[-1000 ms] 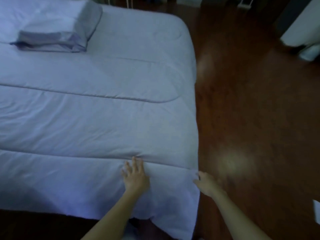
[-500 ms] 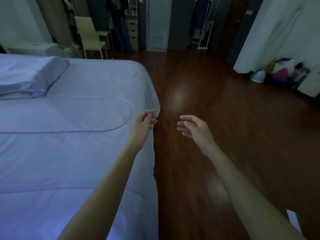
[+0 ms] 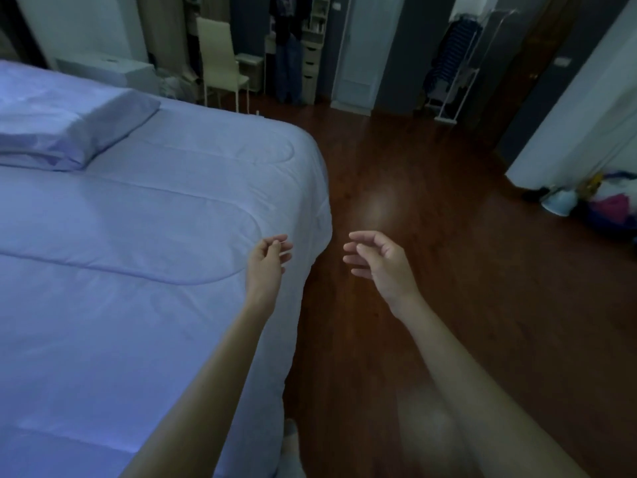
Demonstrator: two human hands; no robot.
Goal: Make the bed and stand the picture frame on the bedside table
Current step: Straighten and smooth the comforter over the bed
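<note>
Lilac duvet (image 3: 120, 270) covers the bed (image 3: 312, 208) and fills the near left of the view. It lies flat and smooth, with curved quilting seams across it, and it hangs down over the bed's right side. Two bare forearms reach forward from the bottom edge. The left hand (image 3: 267, 260) hovers over the duvet close to that right edge, its fingers loosely curled with thumb and fingertips near each other, and it holds nothing. Whether it brushes the fabric cannot be told. The right hand (image 3: 379, 260) is held out over the dark red-brown wooden floor (image 3: 448, 305), just beside the bed, with its fingers relaxed and slightly bent, and it too holds nothing. Beyond the hands, a pillow (image 3: 69, 125) in the same lilac lies at the head of the bed on top of the duvet. Behind the pillow stands a low white unit (image 3: 103, 69). Farther back there are a pale chair (image 3: 220, 63), dark clothing (image 3: 289, 46) hanging by white drawers (image 3: 310, 63), and a white clothes rack (image 3: 458, 63). At the far right, a heap of coloured things (image 3: 606, 205) sits on the floor against a white wall.
</note>
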